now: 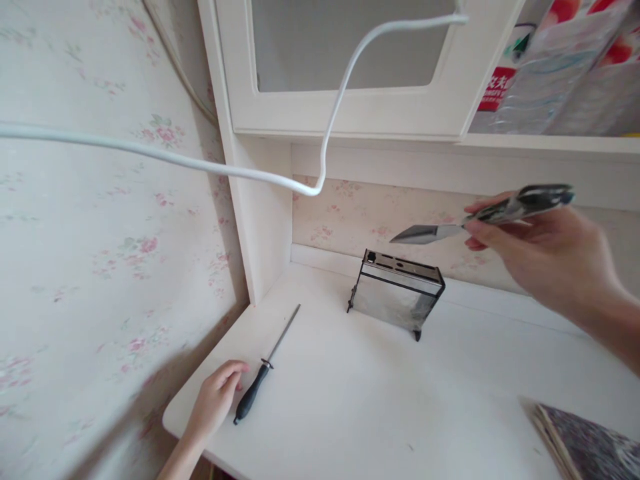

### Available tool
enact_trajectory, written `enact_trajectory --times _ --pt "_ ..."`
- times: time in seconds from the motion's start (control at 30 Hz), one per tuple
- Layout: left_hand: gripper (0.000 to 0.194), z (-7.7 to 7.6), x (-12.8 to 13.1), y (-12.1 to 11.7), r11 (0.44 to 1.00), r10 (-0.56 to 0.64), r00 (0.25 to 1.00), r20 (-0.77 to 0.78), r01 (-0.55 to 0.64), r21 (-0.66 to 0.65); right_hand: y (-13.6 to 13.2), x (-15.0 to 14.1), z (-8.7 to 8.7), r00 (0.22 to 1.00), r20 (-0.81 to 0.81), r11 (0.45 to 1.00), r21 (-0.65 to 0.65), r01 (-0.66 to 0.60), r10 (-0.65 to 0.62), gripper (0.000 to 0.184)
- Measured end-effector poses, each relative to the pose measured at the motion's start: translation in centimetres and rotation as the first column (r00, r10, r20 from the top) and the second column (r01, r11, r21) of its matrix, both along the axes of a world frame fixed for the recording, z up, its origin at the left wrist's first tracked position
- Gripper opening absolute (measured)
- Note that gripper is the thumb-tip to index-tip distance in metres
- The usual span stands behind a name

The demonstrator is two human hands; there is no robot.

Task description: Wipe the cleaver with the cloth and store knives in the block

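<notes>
My right hand (pixel 545 247) is closed around the dark, shiny handle of a knife (pixel 425 233). The short blade points left and hangs just above the slotted top of a knife block (pixel 397 293) with clear sides and a black frame. At the left of the white table, my left hand (pixel 215 397) rests near the edge, its fingers loosely bent and holding nothing. Right beside its fingertips lies a sharpening steel (pixel 257 387) with a black handle, its thin rod pointing away towards the back.
A white cable (pixel 270 177) crosses in front of the upper cabinet (pixel 345 113). Wrapped bottles (pixel 560 80) stand on the shelf at upper right. A dark patterned pad or folded cloth (pixel 595 443) lies at the table's (pixel 350 407) right front. Flowered wallpaper (pixel 100 267) covers the left wall.
</notes>
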State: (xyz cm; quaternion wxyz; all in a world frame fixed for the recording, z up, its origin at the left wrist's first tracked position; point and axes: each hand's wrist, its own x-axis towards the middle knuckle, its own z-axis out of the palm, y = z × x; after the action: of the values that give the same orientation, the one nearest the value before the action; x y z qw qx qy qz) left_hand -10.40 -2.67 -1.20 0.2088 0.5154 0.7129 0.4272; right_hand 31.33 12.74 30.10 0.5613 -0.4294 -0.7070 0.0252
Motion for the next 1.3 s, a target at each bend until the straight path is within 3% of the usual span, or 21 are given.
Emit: enact_trajectory --times 0.1,0.17,0.3,0.37,0.5,0.6,0.8,1.03,1.3 --pt "0.029 0.0 0.0 0.0 1.000 0.012 1.000 -0.017 -0.012 -0.014 -2.8 -1.8 -3.1 0.977 0.189 0.980 0.149 -0.128 0.099 0.024" --pt "0.029 0.0 -0.1 -0.1 1.000 0.010 1.000 -0.014 -0.011 -0.020 -4.3 -3.3 -5.9 0.906 0.374 0.933 0.211 -0.290 0.198 0.024" --pt "0.028 -0.1 -0.1 -0.2 1.000 -0.007 1.000 -0.006 0.007 -0.020 -6.6 -6.8 -12.0 0.703 0.614 0.875 0.041 -0.482 0.359 0.034" --pt "0.027 -0.1 -0.1 -0.2 1.000 -0.014 1.000 -0.004 0.013 -0.022 -7.3 -8.6 -15.2 0.648 0.664 0.848 0.040 -0.529 0.373 0.037" --pt "0.027 0.1 0.0 -0.1 0.999 -0.011 1.000 0.025 0.012 -0.036 -8.2 -11.4 -20.9 0.626 0.699 0.846 0.055 -0.531 0.347 0.033" --pt "0.025 0.2 -0.1 0.0 0.999 -0.003 0.999 0.036 0.004 -0.049 -8.8 -13.0 -23.8 0.662 0.658 0.867 0.028 -0.497 0.358 0.029" --pt "0.026 -0.2 -0.4 0.1 0.998 -0.012 0.999 0.030 0.014 -0.063 -9.7 -15.8 -26.3 0.647 0.635 0.890 -0.151 -0.430 0.421 0.024" --pt "0.028 -0.3 -0.6 0.2 0.998 0.015 1.000 -0.007 -0.015 -0.065 -9.5 -16.6 -28.2 0.494 0.700 0.857 -0.409 -0.314 0.515 0.026" --pt "0.030 -0.3 -0.6 0.3 0.993 0.042 0.999 -0.021 -0.044 -0.105 -10.0 -17.7 -27.4 0.559 0.606 0.797 -0.576 -0.183 0.566 0.044"
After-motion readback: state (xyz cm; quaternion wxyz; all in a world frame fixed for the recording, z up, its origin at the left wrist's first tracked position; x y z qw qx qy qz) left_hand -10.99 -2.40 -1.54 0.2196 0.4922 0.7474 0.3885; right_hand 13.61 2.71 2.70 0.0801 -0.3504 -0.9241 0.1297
